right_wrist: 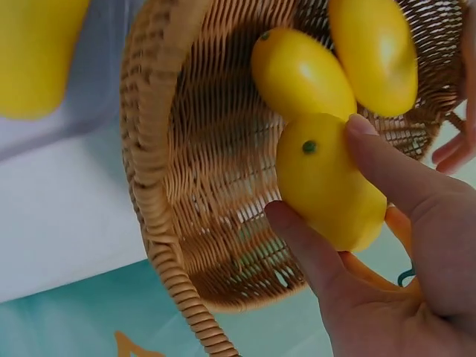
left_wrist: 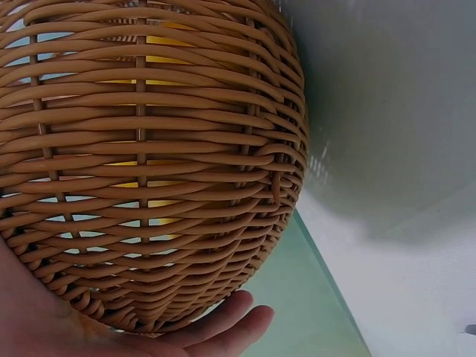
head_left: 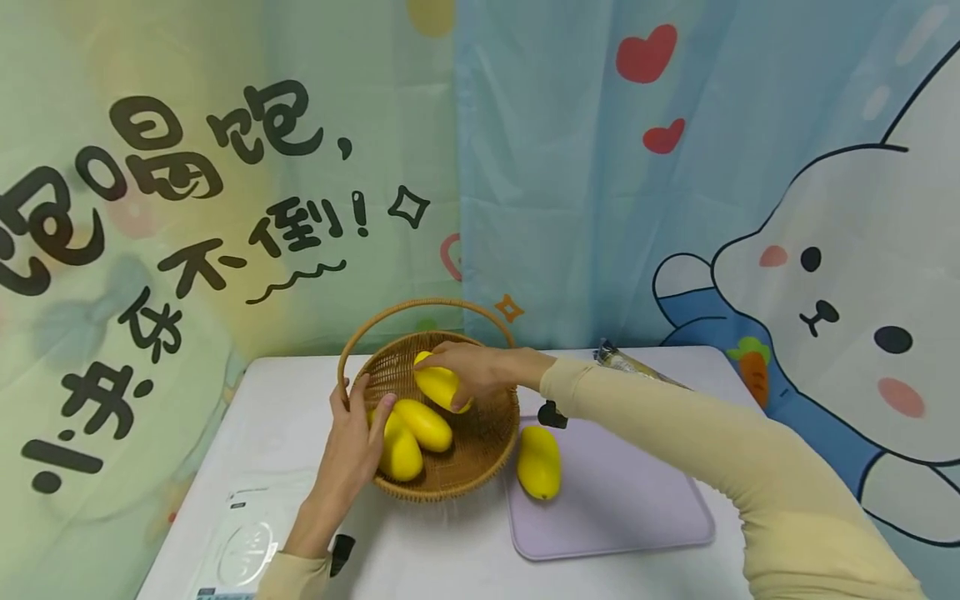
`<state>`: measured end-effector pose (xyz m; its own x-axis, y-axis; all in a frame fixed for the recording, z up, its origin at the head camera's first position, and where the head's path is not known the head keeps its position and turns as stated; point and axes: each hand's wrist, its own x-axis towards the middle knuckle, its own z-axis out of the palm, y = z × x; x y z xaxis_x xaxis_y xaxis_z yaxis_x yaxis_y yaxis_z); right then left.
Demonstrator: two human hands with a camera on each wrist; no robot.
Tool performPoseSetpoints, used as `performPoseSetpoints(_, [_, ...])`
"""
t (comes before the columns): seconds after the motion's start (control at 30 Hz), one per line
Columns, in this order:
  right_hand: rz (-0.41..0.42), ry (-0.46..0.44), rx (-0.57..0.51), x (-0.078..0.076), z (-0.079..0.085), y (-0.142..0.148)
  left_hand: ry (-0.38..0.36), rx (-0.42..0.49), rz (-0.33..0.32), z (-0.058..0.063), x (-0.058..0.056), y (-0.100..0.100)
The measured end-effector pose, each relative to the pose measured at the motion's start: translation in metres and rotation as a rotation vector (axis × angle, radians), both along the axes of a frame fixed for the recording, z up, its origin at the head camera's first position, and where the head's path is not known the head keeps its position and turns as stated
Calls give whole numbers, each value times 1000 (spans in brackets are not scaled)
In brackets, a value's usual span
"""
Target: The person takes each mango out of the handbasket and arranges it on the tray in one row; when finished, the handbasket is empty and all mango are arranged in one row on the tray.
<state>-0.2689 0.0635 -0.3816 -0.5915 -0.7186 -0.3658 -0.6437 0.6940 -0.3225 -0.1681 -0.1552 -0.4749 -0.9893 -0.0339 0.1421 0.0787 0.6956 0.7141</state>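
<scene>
One yellow fruit [right_wrist: 325,186] is sitting within the basket [head_left: 468,462], between the right hand's [head_left: 483,372] parted, pinching fingers; smooth skin could be inviting a slip onto neighbouring fruit [head_left: 423,425] below them. Beyond, the left hand [head_left: 354,442] is straddling the rim, thumb inside; uneven pressure could be inviting tipping.

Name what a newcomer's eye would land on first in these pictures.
Probably the big white cartoon rabbit filling the right of the backdrop, opposite bold black lettering on the left. Then the yellow fruits in the wicker basket below, one fruit held in the right grip; another fruit lies to the right, on the lilac tray.
</scene>
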Motion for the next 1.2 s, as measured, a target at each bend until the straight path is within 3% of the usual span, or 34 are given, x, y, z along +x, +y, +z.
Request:
performPoseSetpoints(0.3, [6,-47,-169,27,14,27,-18,12,-3,-3,1,-2])
performPoseSetpoints(0.63, [-112,-113,-334,67,38,84,-2,33,-18,1,-4,-2])
performPoseSetpoints(0.9, [-290,-248,-380,89,32,134,-28,32,-9,1,0,-3])
performPoseSetpoints(1.2, [-439,-205,-392,96,20,177,-25,40,-20,-1,0,-3])
